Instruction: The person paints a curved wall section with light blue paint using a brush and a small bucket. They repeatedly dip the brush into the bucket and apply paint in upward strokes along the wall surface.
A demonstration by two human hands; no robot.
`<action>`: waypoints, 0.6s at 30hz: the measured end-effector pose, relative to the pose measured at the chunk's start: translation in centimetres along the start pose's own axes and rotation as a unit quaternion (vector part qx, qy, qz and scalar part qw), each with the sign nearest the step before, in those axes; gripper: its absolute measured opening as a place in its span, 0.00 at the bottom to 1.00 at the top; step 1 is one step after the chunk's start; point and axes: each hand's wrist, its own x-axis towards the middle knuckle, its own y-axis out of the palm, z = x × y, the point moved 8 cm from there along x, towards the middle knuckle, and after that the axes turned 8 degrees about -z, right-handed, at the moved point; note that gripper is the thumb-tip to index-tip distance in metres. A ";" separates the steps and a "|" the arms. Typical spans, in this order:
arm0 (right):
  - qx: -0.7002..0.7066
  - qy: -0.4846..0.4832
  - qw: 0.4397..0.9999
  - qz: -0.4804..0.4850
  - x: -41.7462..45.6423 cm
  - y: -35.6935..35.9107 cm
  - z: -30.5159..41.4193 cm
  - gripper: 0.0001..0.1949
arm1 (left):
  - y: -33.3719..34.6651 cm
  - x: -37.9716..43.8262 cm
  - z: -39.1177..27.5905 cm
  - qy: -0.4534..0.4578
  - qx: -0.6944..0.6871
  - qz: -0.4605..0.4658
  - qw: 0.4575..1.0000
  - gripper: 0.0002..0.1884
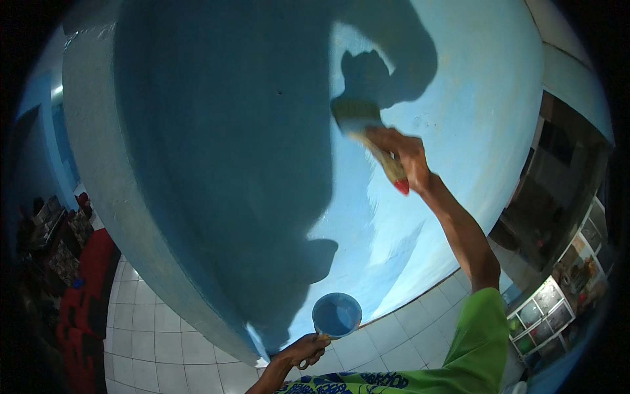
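My right hand point(411, 155) grips a wide paintbrush point(362, 118) by its wooden handle, which ends in a red tip. The bristles point up and to the left, at the blue wall point(433, 74); whether they touch it is hard to tell. Below the brush runs a paler, streaked patch on the wall. In my left hand point(305, 348) is the handle of a round blue dipper point(337, 315), held low before me. Its inside is blue, and I cannot tell how much paint it holds.
A wall edge point(106, 123) runs down the left side. Beyond it stands a red sofa point(88, 290) on the white tiled floor point(152, 340). A glass-paned cabinet point(541, 315) stands at the lower right, near a dark doorway point(546, 162). My shadow covers much of the wall.
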 end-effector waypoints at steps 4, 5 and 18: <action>-0.392 -0.125 0.907 0.088 -0.2 4.2 5.1 0.13 | -0.9 -0.6 0.3 0.012 -0.005 -0.013 1.000 0.12; -0.372 -0.098 0.922 0.043 1.5 3.1 5.1 0.11 | -1.3 -0.6 0.8 0.015 -0.006 -0.019 1.000 0.12; -0.542 -0.343 0.763 -0.078 6.2 1.1 7.9 0.11 | -2.0 1.2 3.4 0.015 -0.001 0.011 1.000 0.13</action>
